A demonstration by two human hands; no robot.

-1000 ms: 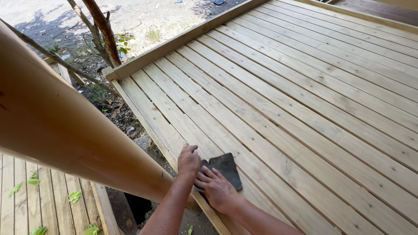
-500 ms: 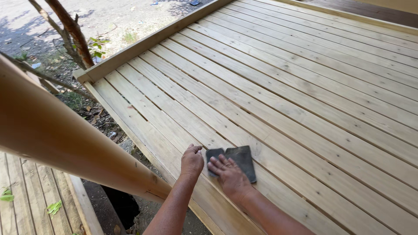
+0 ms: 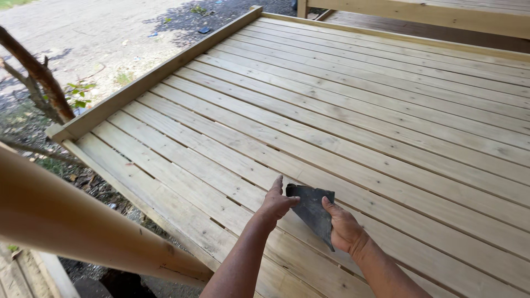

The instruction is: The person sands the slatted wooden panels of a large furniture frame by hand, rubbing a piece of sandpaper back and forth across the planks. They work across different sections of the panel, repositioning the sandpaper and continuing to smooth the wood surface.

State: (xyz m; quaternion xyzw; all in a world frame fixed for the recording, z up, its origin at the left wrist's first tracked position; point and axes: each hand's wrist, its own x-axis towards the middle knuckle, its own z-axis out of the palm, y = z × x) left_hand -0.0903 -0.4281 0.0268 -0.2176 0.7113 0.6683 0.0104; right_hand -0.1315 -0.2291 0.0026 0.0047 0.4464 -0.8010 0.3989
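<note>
A dark grey sheet of sandpaper (image 3: 312, 208) is held up off the wooden plank deck (image 3: 386, 110) between both hands. My left hand (image 3: 276, 203) pinches its upper left corner with thumb and fingers. My right hand (image 3: 343, 227) grips its right edge, thumb on top. The sheet is bent and hangs to a point at the bottom. Both forearms reach in from the lower edge of the view.
A thick round wooden pole (image 3: 72, 221) slants across the lower left, close to my left arm. The deck's edge board (image 3: 149, 77) borders bare ground with a thin tree trunk (image 3: 38, 77). A timber beam (image 3: 430, 11) lies at the far side.
The sandpaper lay flat on the planks under both hands; now both hands have lifted it and hold it bent. The view has shifted right and up along the deck.
</note>
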